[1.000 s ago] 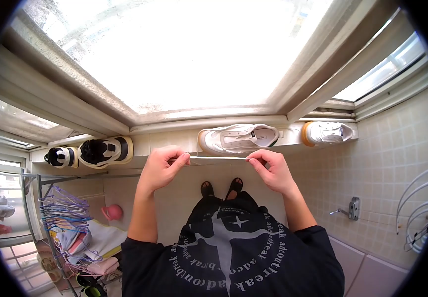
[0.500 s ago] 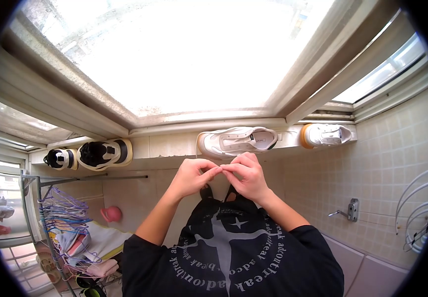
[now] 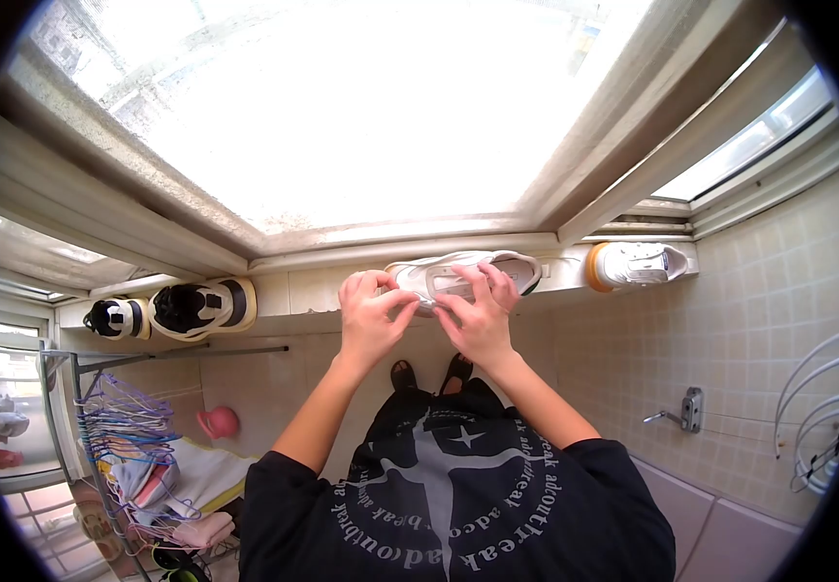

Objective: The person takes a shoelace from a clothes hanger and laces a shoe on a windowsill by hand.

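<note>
A white sneaker [image 3: 441,277] lies on the window ledge in front of me, its opening to the right and its laces unclear. My left hand [image 3: 371,315] is at the sneaker's near left side, thumb and fingertips drawn together in a pinch. Over the middle of the same sneaker, my right hand [image 3: 481,315] has its fingers curled and its thumb pointing left towards the other thumb. Whatever thin thing either hand may pinch is too small to make out against the white shoe.
Another white shoe [image 3: 638,264] stands on the ledge [image 3: 313,289] to the right. Two black-and-cream shoes [image 3: 204,308] are at its left. A metal rack with hangers [image 3: 124,422] stands at lower left, near a pink object [image 3: 218,421]. A tap [image 3: 689,411] juts from the right wall.
My hands, whose fingertips met in front of the sneaker, have drawn apart and moved forward. The right fingers now overlap the sneaker. The sandalled feet below show more fully.
</note>
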`<state>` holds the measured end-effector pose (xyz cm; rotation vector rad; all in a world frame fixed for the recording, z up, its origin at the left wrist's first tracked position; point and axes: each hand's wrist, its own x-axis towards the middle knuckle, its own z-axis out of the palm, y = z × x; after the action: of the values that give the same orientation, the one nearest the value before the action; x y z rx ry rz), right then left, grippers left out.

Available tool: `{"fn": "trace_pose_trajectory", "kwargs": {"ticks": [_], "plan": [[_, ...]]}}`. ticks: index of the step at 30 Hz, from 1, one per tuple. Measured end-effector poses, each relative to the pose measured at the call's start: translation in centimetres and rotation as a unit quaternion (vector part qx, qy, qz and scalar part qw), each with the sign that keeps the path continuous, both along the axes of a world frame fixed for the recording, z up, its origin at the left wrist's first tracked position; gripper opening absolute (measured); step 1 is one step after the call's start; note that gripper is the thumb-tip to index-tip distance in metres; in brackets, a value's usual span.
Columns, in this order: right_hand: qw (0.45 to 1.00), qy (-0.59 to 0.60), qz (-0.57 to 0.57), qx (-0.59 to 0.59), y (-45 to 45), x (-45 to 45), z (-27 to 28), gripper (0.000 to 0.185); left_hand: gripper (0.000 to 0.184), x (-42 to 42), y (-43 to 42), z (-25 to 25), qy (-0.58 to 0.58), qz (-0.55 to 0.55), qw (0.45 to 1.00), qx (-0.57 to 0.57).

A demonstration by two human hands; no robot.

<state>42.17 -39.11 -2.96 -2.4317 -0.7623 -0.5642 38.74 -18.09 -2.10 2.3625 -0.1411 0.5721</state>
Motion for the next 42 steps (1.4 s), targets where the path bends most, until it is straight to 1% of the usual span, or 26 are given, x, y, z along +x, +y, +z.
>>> {"fn": "trace_pose_trajectory", "kwargs": {"ticks": [4,13,24,36,39,42], "plan": [[1.0,0.006,-0.005,0.016,0.2,0.2,-0.4,0.016,0.01,0.5,-0.2,-0.6,0.005,-0.006,1.0,-0.01],[0.999,0.028,0.0,0.037,0.2,0.3,-0.5,0.013,0.012,0.6,-0.1,-1.4,0.051,-0.021,0.997,-0.052],[0.999,0.024,0.008,0.045,0.1,0.2,-0.3,0.013,0.011,0.7,0.6,-1.9,0.05,-0.017,0.998,-0.042],[0.999,0.018,0.016,0.048,0.0,0.3,-0.5,0.015,0.012,0.9,-0.7,-2.5,0.06,-0.03,0.996,-0.061],[0.999,0.017,0.021,0.046,-0.1,0.5,-0.9,0.015,0.02,0.8,-0.9,-2.5,0.066,-0.021,0.997,-0.042],[0.999,0.019,0.022,0.041,-0.2,0.5,-0.8,0.015,0.04,1.0,-1.0,-2.3,0.012,-0.013,1.0,-0.006]]}}
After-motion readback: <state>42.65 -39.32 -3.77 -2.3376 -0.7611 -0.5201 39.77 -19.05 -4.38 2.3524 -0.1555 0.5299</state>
